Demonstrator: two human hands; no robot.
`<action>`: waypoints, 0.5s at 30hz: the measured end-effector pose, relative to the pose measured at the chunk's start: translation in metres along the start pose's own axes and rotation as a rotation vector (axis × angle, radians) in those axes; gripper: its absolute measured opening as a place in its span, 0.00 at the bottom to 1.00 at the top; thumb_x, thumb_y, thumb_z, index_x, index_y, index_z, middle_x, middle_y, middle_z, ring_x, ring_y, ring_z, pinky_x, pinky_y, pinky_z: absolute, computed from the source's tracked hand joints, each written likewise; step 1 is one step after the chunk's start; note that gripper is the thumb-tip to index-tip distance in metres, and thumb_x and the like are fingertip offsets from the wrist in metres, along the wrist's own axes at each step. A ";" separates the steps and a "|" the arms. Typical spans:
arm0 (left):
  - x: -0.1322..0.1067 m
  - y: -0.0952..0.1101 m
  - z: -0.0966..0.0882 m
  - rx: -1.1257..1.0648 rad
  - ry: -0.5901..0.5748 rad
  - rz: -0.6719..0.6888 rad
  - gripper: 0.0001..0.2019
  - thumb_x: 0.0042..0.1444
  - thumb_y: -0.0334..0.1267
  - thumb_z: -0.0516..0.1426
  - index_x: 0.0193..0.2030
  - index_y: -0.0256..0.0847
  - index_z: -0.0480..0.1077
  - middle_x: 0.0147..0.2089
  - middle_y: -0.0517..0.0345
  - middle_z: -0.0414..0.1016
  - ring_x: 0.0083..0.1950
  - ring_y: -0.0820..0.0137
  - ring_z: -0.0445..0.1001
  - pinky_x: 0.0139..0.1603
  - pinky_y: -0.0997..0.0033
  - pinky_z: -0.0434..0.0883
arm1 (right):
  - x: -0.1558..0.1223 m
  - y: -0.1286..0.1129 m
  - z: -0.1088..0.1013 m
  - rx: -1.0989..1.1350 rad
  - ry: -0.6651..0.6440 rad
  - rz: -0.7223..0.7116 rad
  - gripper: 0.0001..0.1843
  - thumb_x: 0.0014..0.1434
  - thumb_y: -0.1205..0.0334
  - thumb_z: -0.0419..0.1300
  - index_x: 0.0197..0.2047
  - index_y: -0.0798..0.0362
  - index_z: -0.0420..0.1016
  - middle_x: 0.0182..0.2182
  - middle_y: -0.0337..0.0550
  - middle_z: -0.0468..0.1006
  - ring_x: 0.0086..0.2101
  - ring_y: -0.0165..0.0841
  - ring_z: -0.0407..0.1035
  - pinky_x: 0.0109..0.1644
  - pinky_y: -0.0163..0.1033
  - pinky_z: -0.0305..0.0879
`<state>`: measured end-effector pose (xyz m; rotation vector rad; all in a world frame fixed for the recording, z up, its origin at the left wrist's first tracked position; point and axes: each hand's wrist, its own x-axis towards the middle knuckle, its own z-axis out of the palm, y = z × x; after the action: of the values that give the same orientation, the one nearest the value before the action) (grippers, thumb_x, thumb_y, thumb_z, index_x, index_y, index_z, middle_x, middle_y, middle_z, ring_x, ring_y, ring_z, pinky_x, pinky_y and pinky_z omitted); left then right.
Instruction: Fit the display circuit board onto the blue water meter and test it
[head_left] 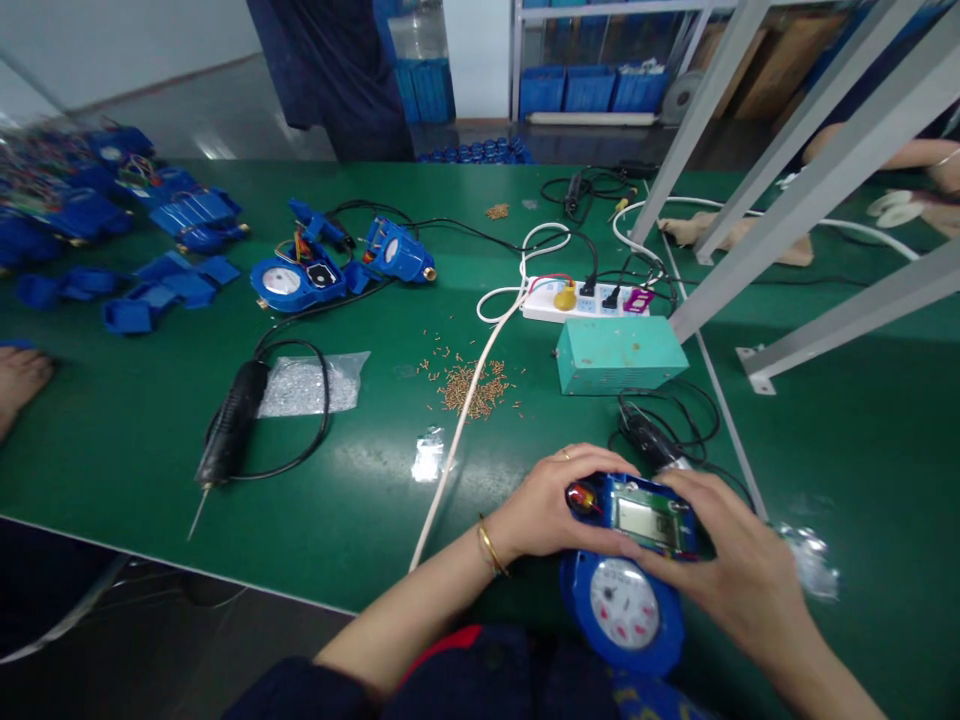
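Observation:
Near the bench's front edge, both hands hold a blue water meter [622, 610] with a round white dial. Its upper housing lies open and shows a green circuit board with a grey display [649, 522]. My left hand [544, 500] grips the housing's left side, next to some coloured wires or parts. On the opposite side my right hand [739, 550] has its fingers closed round the edge. Both thumbs press along the lower rim of the housing. Just behind the meter lies a black electric screwdriver [651, 440].
Brass-coloured screws [476, 390] lie heaped mid-bench, crossed by a white cable. Beyond are a turquoise box [622, 355] and a power strip [544, 300]. Another electric screwdriver [234, 420] and a clear bag [311, 385] lie left. Grey metal posts [840, 310] stand right. Other people's hands show at both sides.

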<state>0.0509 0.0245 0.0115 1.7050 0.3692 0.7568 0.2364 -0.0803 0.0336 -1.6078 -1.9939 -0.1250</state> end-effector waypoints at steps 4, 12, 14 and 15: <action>-0.001 0.000 0.000 -0.032 -0.002 -0.032 0.31 0.45 0.49 0.71 0.55 0.38 0.74 0.52 0.45 0.79 0.54 0.61 0.77 0.58 0.60 0.71 | -0.003 -0.003 0.001 0.040 0.021 0.044 0.25 0.67 0.42 0.57 0.52 0.57 0.67 0.44 0.52 0.75 0.43 0.42 0.74 0.47 0.44 0.72; 0.000 0.002 0.002 0.003 -0.006 -0.011 0.30 0.48 0.47 0.70 0.55 0.37 0.73 0.54 0.44 0.78 0.55 0.61 0.76 0.59 0.61 0.71 | -0.002 -0.006 0.001 0.127 0.014 0.095 0.23 0.67 0.44 0.59 0.51 0.56 0.69 0.46 0.51 0.73 0.45 0.41 0.72 0.50 0.43 0.68; -0.001 0.003 0.001 0.003 -0.019 -0.016 0.29 0.49 0.47 0.69 0.56 0.37 0.72 0.55 0.44 0.77 0.57 0.60 0.75 0.60 0.60 0.70 | -0.001 -0.007 0.002 0.139 0.008 0.100 0.22 0.67 0.45 0.59 0.51 0.56 0.69 0.45 0.50 0.73 0.45 0.40 0.72 0.49 0.43 0.68; -0.002 0.004 -0.001 -0.002 -0.042 -0.023 0.29 0.49 0.46 0.69 0.57 0.38 0.72 0.56 0.44 0.77 0.58 0.60 0.75 0.61 0.59 0.70 | -0.001 -0.006 0.002 0.141 0.005 0.104 0.22 0.67 0.45 0.58 0.51 0.56 0.69 0.45 0.50 0.73 0.44 0.40 0.72 0.49 0.43 0.68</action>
<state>0.0479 0.0231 0.0144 1.7089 0.3582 0.7036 0.2300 -0.0822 0.0333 -1.6142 -1.8673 0.0494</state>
